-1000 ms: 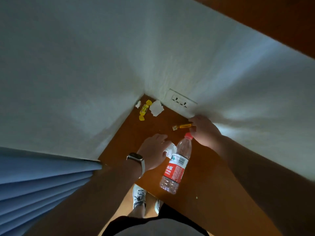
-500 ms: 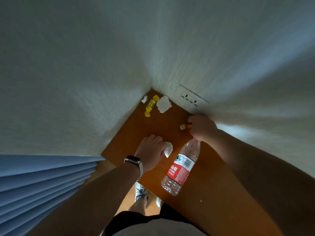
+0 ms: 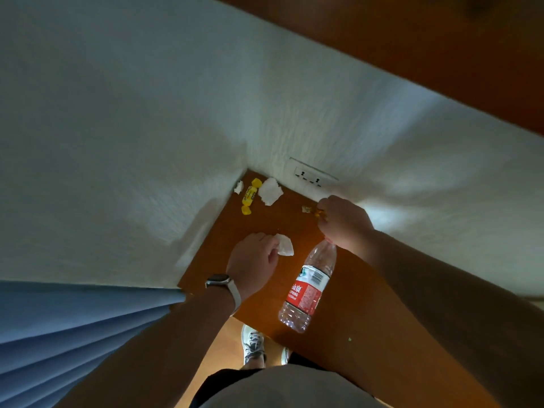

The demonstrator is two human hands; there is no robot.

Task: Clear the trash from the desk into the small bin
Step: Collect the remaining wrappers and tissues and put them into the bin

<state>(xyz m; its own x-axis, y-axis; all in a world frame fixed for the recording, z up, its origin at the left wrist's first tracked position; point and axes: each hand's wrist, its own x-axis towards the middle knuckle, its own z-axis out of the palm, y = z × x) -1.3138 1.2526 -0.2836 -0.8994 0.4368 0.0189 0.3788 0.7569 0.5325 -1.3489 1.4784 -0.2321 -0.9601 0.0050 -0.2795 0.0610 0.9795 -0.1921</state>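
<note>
where the desk [image 3: 338, 363] edge comes nearest to us, we see bare brown wood beside a water bottle [image 3: 307, 290] lying on its side, its base toward us and its neck pointing away to our right hand [image 3: 344, 223]. a tiny green speck [image 3: 349, 339] sits alone on the open wood right of the bottle's base. our left hand [image 3: 253, 260], with a watch [image 3: 219, 281] on the wrist, has its fingers curled narrow around a crumpled white tissue [image 3: 285, 245]; most of the tissue sticks out past the fingertips, just above the desk. whether it touches the wood we cannot tell. our right hand is closed in a loose fist over the bottle's neck, and the cap is hidden beneath it; whether it touches the bottle we cannot tell. its fingers pinch one end of a small orange candy wrapper [image 3: 312, 209], whose other end pokes out to the left.

beyond both hands lies a stretch of open wood, then the far corner, where two white walls [image 3: 147, 142] meet. there a yellow candy wrapper [image 3: 249, 196] lies between a small white scrap [image 3: 238, 187], close against the left wall, and a larger crumpled tissue [image 3: 270, 191]. a wall socket [image 3: 310, 178] sits low on the right wall, just above the desk. blue curtain [image 3: 73, 328] folds hang left of the desk's near edge. we see no bin.
</note>
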